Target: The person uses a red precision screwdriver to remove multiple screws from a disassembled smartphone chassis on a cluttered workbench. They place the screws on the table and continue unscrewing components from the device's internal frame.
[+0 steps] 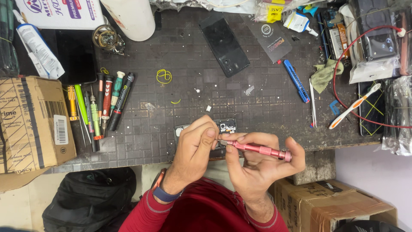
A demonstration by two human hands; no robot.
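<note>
Head view: a pink screwdriver [259, 149] is gripped in the right hand [257, 165], its tip pinched by the left hand [195, 152] above an opened phone [223, 129] at the counter's [193, 56] near edge. The bit is best seated squarely, shaft kept steady.

Single head cam, no second view, so no overlap. Looks almost straight down from above the person onto the desk [180, 86]. Near edge of frame shows the red sleeves; far edge reaches the desk's back clutter. Close range: both hands sit low-centre, cardboard box [30, 124] at left.
</note>
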